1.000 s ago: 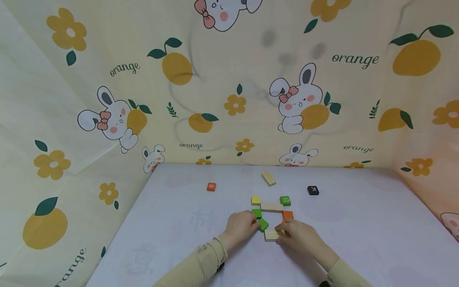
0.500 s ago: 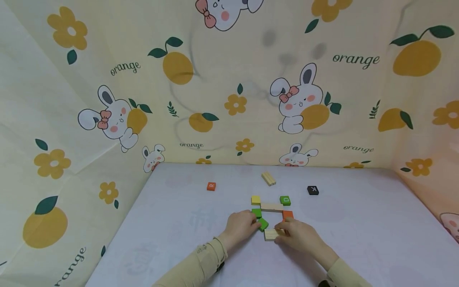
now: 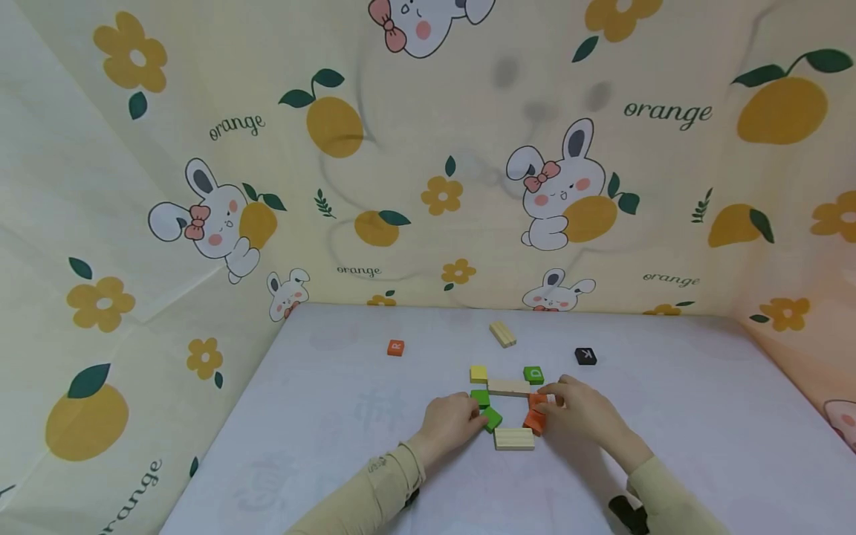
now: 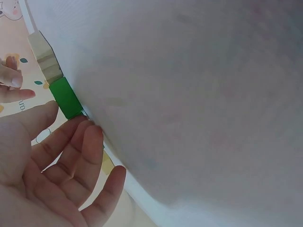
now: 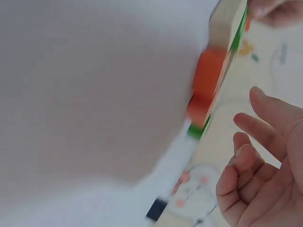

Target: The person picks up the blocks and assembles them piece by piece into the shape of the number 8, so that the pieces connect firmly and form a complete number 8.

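Note:
On the white table in the head view, small blocks form a ring. My left hand [image 3: 446,422] rests its fingertips on the left side, by an upper green block [image 3: 480,399] and a tilted lower green block [image 3: 493,419]. In the left wrist view, thumb and forefinger touch a green block [image 4: 66,97]. My right hand [image 3: 582,409] is raised beside the upper orange block [image 3: 537,402] and the lower orange block [image 3: 534,423]; the right wrist view shows its loosely bent fingers holding nothing. Pale wooden strips [image 3: 514,439] lie at the front, and a wooden strip [image 3: 508,387] at the back.
A yellow block [image 3: 478,374] and a green letter block [image 3: 533,374] sit at the ring's back corners. Farther off lie an orange letter block [image 3: 396,348], a pair of wooden strips [image 3: 503,334] and a black letter block [image 3: 585,357]. A printed cloth [image 3: 414,134] rises behind.
My right hand has let go of the front wooden strips and moved up and right, beside the orange blocks. The left hand has stayed at the green blocks.

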Demonstrator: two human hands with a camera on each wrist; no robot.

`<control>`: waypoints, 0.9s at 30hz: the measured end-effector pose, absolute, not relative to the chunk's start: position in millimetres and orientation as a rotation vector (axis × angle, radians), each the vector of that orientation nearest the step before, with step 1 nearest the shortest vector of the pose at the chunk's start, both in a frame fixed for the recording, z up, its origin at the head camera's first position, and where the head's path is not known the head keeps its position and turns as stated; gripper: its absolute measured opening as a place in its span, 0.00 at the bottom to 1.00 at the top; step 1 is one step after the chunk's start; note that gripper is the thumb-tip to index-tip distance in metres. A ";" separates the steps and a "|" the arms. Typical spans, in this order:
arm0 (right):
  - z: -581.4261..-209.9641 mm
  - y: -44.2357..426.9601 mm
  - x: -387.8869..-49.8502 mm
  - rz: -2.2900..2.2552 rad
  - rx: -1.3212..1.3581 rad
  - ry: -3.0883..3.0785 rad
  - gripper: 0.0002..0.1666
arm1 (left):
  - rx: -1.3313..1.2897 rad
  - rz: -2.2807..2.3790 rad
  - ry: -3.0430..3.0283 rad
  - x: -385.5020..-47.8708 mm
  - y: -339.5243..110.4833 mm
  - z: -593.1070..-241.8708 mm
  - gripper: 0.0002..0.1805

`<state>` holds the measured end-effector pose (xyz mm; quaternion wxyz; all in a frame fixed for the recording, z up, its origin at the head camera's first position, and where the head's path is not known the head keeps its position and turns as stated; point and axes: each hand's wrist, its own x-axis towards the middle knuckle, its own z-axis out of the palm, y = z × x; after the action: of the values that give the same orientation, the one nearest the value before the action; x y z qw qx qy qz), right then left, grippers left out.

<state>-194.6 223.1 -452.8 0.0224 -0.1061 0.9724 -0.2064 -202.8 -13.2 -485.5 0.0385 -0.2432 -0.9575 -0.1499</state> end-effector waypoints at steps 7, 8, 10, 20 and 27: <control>-453.7 263.0 -221.5 -0.645 -0.238 3.019 0.21 | -0.743 -0.474 -2.949 -203.6 -13.3 -486.8 0.16; -454.2 268.5 -225.3 -0.651 -0.214 3.018 0.22 | -0.743 -0.474 -2.952 -203.6 -13.2 -486.7 0.17; -455.2 278.8 -232.3 -0.671 -0.165 3.014 0.24 | -0.746 -0.475 -2.955 -203.6 -12.8 -486.3 0.17; -461.4 311.2 -256.8 -0.868 0.121 2.911 0.36 | -0.738 -0.490 -2.969 -204.3 -10.8 -484.3 0.16; -476.0 317.7 -269.1 -0.947 0.146 2.846 0.36 | -0.718 -0.501 -2.978 -204.7 -11.5 -485.8 0.16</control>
<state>-269.1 317.7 -476.0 0.0692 0.0486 0.9454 -0.3147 -204.7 -11.5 -485.8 0.0186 -0.2311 -0.9593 -0.1615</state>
